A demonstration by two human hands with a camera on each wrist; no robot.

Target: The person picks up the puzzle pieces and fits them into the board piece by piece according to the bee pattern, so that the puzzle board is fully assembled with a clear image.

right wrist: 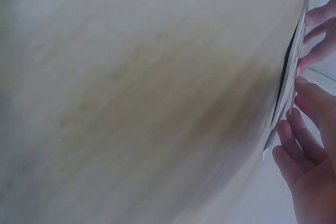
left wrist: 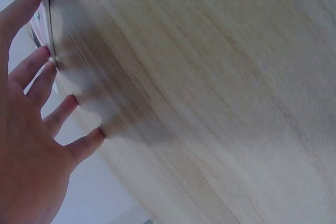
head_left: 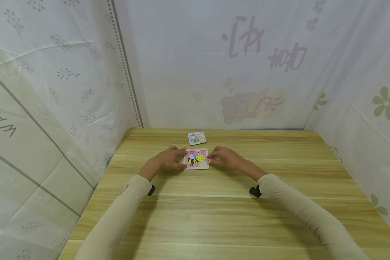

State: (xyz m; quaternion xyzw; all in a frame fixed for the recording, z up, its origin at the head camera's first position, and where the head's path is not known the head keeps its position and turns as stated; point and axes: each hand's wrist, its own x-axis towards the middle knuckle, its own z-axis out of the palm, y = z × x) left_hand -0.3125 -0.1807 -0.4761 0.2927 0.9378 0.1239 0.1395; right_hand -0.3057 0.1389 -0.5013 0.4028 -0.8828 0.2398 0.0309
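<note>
A jigsaw board (head_left: pixel 191 167) with a bee picture and a pale frame lies flat on the table. Its lower right part shows bare and pale. My left hand (head_left: pixel 170 159) rests at the board's left side, thumb and fingers spread and touching its edge; in the left wrist view some fingertips rest on the wood. Between thumb and fingers, my right hand (head_left: pixel 226 159) pinches a small puzzle piece (head_left: pixel 209 159), purple and orange, at the board's right edge. From the right wrist, the piece (right wrist: pixel 292 102) appears thin and edge-on; its outline is mostly hidden.
Just behind the board lies a square card (head_left: pixel 196 138) with a similar bee picture. The wood-grain table (head_left: pixel 195 220) extends toward me and to both sides. Patterned cloth (head_left: pixel 182 72) hangs behind the table and along its left and right sides.
</note>
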